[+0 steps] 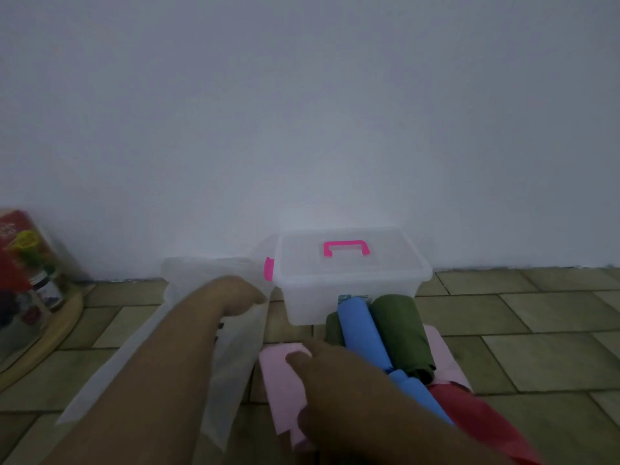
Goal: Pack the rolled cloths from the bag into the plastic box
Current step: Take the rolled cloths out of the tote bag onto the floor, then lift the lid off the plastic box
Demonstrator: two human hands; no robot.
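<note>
Rolled cloths (385, 333) lie in a heap on the tiled floor (536, 364), touching the front wall of the plastic box (349, 300) and outside both containers. A blue roll (360, 333) sits between a large green roll (399, 330) and a smaller green roll (333, 327), with a red cloth (469, 414) nearer the camera.

The box stands against the wall with its clear lid (315, 263) on, the pink handle (347, 246) lying flat on top and a pink latch (269, 268) on its left end.

Just beside it on the left, the translucent plastic bag (231, 357) hangs from the left hand (241, 293), which grips its upper edge; what the bag holds cannot be made out.

The right hand (322, 370) rests on a pink cloth (280, 384), and blur hides whether its fingers close round it.

At far left, a clear container (23, 263) of red packets stands on a round wooden board (63, 327).
</note>
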